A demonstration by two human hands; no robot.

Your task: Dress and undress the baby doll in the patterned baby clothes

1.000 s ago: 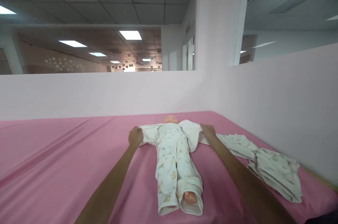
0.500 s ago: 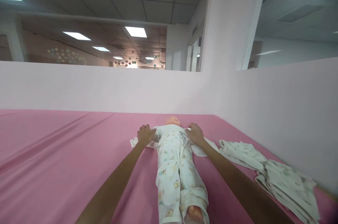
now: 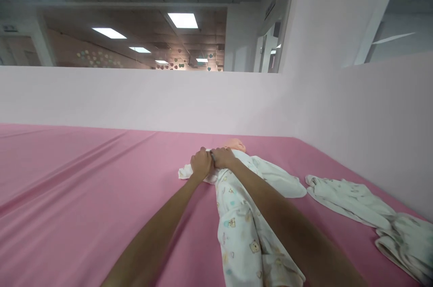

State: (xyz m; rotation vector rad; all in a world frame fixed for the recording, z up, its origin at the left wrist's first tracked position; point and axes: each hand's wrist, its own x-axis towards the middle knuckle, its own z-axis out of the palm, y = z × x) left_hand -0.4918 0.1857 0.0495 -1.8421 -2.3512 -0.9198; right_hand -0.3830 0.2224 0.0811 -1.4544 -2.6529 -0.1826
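A baby doll (image 3: 236, 144) lies on its back with its head at the far end. It wears a white printed top and trousers (image 3: 238, 228). My left hand (image 3: 202, 163) is closed on the white baby top (image 3: 185, 171) at the doll's left-hand side in view, near the shoulder. Right beside it, touching or almost touching, my right hand (image 3: 223, 157) is closed on the same top, its forearm crossing over the doll's body. The fingertips of both hands are hidden in the cloth. On the other side, a loose white sleeve or flap (image 3: 279, 179) spreads out flat.
A pink sheet (image 3: 84, 197) with some creases covers the surface. To the right lie white printed baby clothes (image 3: 352, 197), with a folded piece (image 3: 411, 244) nearer the edge. Low white walls (image 3: 152, 100) with windows above border the back and right.
My right hand has left the doll's right-hand shoulder and crossed the chest to join my left hand. The view has turned slightly left and down. The flap on the right lies more spread out.
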